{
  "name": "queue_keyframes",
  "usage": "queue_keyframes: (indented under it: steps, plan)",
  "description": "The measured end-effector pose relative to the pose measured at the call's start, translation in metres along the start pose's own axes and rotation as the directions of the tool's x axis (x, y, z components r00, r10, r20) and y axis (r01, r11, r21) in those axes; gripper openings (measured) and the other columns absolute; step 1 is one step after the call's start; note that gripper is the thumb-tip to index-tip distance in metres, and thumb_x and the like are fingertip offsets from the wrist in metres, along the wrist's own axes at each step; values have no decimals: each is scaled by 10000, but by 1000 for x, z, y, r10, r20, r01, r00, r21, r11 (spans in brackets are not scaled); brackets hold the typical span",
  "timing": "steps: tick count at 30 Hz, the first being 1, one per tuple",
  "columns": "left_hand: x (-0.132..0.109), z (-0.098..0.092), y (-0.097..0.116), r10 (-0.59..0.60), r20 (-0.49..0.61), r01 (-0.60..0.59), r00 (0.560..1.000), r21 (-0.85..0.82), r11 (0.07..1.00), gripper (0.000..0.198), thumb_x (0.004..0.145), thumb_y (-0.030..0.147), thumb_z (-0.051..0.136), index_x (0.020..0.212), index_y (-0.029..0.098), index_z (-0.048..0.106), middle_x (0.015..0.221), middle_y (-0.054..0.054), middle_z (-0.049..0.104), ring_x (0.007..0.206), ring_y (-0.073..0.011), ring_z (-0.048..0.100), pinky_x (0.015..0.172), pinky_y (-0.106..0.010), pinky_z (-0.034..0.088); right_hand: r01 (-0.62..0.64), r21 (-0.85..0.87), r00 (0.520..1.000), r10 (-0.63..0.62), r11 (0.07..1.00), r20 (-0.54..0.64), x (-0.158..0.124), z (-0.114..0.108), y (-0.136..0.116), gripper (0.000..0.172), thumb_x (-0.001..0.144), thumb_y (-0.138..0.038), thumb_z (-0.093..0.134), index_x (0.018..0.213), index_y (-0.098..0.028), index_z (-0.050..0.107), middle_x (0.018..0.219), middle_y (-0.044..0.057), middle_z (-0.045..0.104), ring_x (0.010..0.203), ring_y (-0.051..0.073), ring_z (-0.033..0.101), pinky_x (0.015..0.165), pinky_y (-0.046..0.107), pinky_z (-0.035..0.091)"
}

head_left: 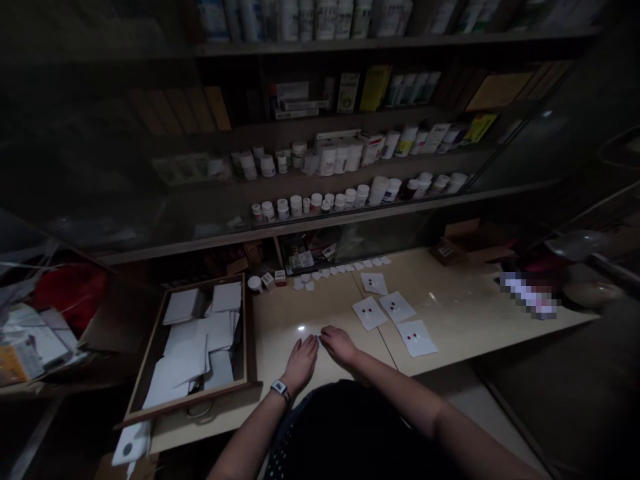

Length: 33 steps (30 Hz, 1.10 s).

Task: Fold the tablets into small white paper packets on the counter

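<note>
My left hand [301, 364], with a watch on the wrist, rests at the front of the pale table, its fingers pressed together. My right hand [338, 345] is beside it, fingers curled and tips almost meeting the left ones. Between the fingertips shows a small bit of white paper [319, 340], mostly hidden by both hands. To the right lie several square white papers [416, 343], each bearing small dark red pills [370, 309]. Behind them, a row of small folded paper packets [334, 271] runs along the back of the table.
An open wooden drawer [251, 347] full of white paper sheets [185, 350] stands left of my hands. Small boxes [280, 278] and a white jar [255, 285] sit behind it. Shelves of bottles [327, 160] rise at the back. An open cardboard box [470, 247] is at the far right.
</note>
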<state>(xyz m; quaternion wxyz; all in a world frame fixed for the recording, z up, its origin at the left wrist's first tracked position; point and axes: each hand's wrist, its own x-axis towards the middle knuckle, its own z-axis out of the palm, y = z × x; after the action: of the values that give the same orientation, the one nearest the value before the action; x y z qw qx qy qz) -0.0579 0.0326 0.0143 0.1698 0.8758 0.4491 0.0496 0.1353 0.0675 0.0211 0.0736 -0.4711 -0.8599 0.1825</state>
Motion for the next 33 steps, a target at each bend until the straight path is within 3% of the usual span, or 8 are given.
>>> queue_keyframes:
  steps: [5, 10, 15, 22, 26, 29, 33]
  plan:
    - [-6, 2, -4, -8, 116, -3, 993, 95, 995, 589, 961, 354, 358, 1503, 151, 243, 1547, -126, 286, 1434, -262, 235, 1152, -545, 186, 81, -43, 995, -79, 996, 56, -3, -1, -3, 358, 962, -205, 381, 1212, -117, 622, 1241, 162, 612, 1175, 258, 516, 984, 399, 376]
    - [-2, 1, 0, -42, 115, 23, 992, 158, 987, 599, 966, 385, 323, 1507, 142, 240, 1553, -128, 265, 1445, -291, 191, 1148, -580, 159, 68, -46, 990, -62, 997, 126, -18, 4, -1, 570, 943, -341, 414, 1464, -117, 356, 1526, 179, 318, 1419, 289, 252, 1118, 536, 206]
    - [-4, 5, 3, -63, 112, 48, 992, 130, 990, 636, 964, 419, 310, 1517, 126, 195, 1558, -137, 245, 1454, -289, 158, 1151, -587, 139, 42, -42, 985, -35, 998, 169, -25, 7, 1, 635, 937, -346, 415, 1516, -168, 224, 1567, 157, 203, 1449, 290, 171, 1131, 577, 128]
    - [-4, 7, 8, -138, 58, 131, 989, 110, 985, 645, 956, 398, 339, 1524, 149, 163, 1581, -138, 165, 1463, -309, 90, 1128, -636, 141, 88, -50, 980, -78, 995, 184, -24, 10, 8, 632, 948, -427, 413, 1517, -233, 217, 1576, 148, 180, 1451, 301, 146, 1106, 640, 66]
    - [9, -5, 17, -276, -16, 277, 961, 71, 958, 573, 949, 314, 367, 1497, 173, 274, 1579, -149, 179, 1460, -323, 100, 1119, -620, 192, -27, -121, 994, 39, 992, 98, -3, 7, 22, 617, 958, -448, 388, 1507, -199, 258, 1566, 162, 220, 1441, 323, 164, 1100, 656, 72]
    - [19, -15, 22, -331, -45, 332, 943, 29, 943, 504, 948, 279, 383, 1444, 193, 384, 1574, -148, 203, 1458, -320, 114, 1122, -603, 205, -154, -160, 987, 160, 975, 25, 29, -6, 39, 574, 964, -417, 393, 1481, -176, 328, 1553, 177, 253, 1441, 334, 154, 1098, 654, 71]
    - [25, -19, 23, -375, -54, 375, 925, -17, 927, 453, 951, 265, 387, 1393, 194, 455, 1567, -148, 228, 1456, -320, 127, 1122, -595, 220, -193, -162, 981, 195, 968, -3, 78, -30, 59, 530, 975, -393, 382, 1459, -178, 371, 1553, 159, 268, 1438, 325, 162, 1110, 629, 43]
